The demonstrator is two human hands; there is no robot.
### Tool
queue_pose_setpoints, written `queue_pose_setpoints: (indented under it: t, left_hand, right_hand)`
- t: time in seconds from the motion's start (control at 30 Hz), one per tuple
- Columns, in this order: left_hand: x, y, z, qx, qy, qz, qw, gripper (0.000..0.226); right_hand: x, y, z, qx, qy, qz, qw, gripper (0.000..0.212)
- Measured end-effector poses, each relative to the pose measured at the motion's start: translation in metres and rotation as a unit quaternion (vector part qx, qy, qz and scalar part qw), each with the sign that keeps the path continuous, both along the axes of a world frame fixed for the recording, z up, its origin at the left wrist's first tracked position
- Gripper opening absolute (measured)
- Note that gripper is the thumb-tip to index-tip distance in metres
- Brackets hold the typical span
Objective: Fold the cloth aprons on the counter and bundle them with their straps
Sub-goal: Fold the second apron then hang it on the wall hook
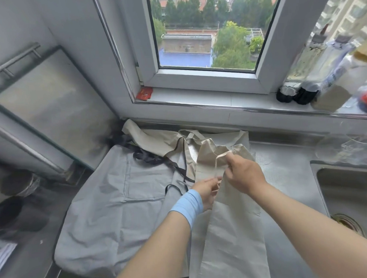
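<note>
Beige apron (235, 241) is a narrow strip, long axis front-to-back. Left hand (208, 190) and right hand (243, 174) both pinch its strap (217, 164), right farther out.

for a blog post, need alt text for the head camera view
A person's left hand and right hand pinch a thin strap above a folded cream apron on a steel counter. A grey apron lies spread to its left, a sink to the right, a window behind.

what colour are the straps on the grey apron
Black or very dark, in the head view; the straps lie bunched near the top of the grey apron.
</note>
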State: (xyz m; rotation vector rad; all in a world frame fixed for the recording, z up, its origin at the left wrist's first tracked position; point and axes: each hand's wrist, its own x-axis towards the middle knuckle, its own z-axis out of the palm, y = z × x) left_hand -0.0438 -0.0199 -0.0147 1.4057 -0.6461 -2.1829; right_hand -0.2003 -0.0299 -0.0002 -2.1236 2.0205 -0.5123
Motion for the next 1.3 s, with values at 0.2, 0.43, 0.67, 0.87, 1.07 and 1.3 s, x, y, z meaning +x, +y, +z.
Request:
queue_pose_setpoints:
  t: [0.2, 0.43, 0.67, 0.87, 1.07, 1.3]
  left_hand:
    - [0.033, -0.005, -0.013, -0.115, -0.211, 0.007, 0.971, 0.038]
    - [0.07, -0.017, -0.012, -0.292, -0.477, -0.147, 0.816, 0.043]
    - [0.054, 0.0, -0.033, -0.371, -0.52, -0.423, 0.643, 0.031]
    - [0.055, 0.007, -0.029, -0.437, -0.523, -0.374, 0.629, 0.03]
    - [0.05, 0.037, -0.028, -0.473, -0.474, -0.393, 0.63, 0.024]
    - [0.043, 0.092, -0.049, -0.427, -0.477, -0.587, 0.496, 0.083]
  right_hand:
    - [-0.006, 0.0, 0.002, 0.002, 0.008, -0.009, 1.0, 0.012]
    - [0.027, -0.002, -0.018, 0.137, 0.004, 0.067, 0.988, 0.034]
    - [0.029, 0.017, -0.06, 0.282, 0.111, 0.078, 0.95, 0.062]
    - [0.025, 0.022, -0.073, 0.309, 0.089, 0.1, 0.942, 0.07]
    - [0.014, 0.057, -0.056, 0.211, 0.088, 0.07, 0.971, 0.058]
    - [-0.001, 0.157, -0.051, 0.137, 0.084, 0.069, 0.985, 0.031]
